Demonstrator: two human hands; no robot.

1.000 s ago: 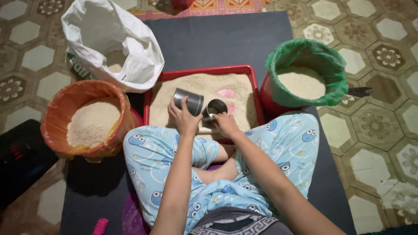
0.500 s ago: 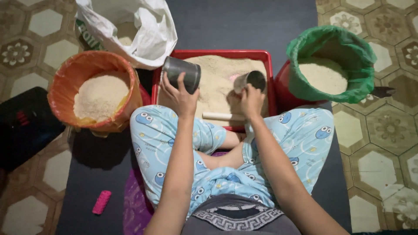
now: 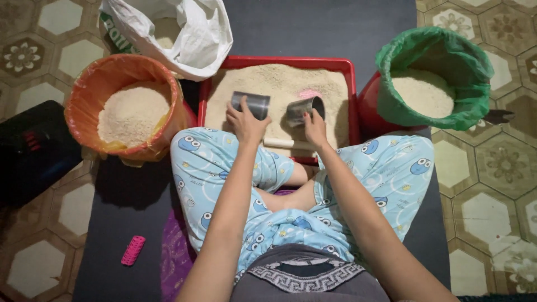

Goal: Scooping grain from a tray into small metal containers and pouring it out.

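Note:
I sit cross-legged in front of a red tray filled with pale grain. My left hand grips a grey metal can, held on its side above the grain. My right hand holds a second metal can, tilted with its open mouth pointing right. Both cans hover over the near half of the tray, a short gap between them. A small pink object lies on the grain just behind the right can. A pale stick rests along the tray's near edge.
An orange-lined bucket of grain stands at the left, a green-lined bucket of grain at the right. A white sack sits behind the tray. A black box is at far left. A pink roller lies on the dark mat.
Both hands have drawn the cans closer together and lower over the tray. The view has shifted, so the tray sits more central.

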